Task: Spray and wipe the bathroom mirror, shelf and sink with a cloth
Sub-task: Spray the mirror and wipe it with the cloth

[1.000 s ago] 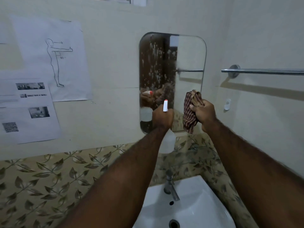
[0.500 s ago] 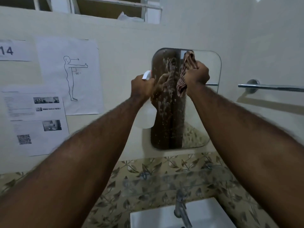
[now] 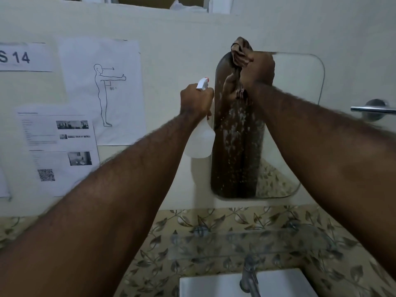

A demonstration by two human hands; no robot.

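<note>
The rounded wall mirror (image 3: 295, 129) hangs ahead, its left half dark and speckled with spray droplets. My right hand (image 3: 258, 70) presses a bunched checked cloth (image 3: 241, 51) against the mirror's top left corner. My left hand (image 3: 196, 99) grips the neck of a white spray bottle (image 3: 200, 140) with a red-tipped nozzle, just left of the mirror. A clear glass shelf (image 3: 246, 243) sits below the mirror, above the white sink (image 3: 214, 286) and its metal tap (image 3: 249, 277).
Printed paper sheets (image 3: 100, 91) are taped to the wall at left. A chrome towel rail (image 3: 372, 109) sticks out at right. Leaf-patterned tiles (image 3: 150, 243) cover the lower wall. A window ledge runs along the top.
My right hand has carried the cloth up from the mirror's lower part to its top left corner. My left hand has lifted the bottle beside the mirror, and my view has tilted up.
</note>
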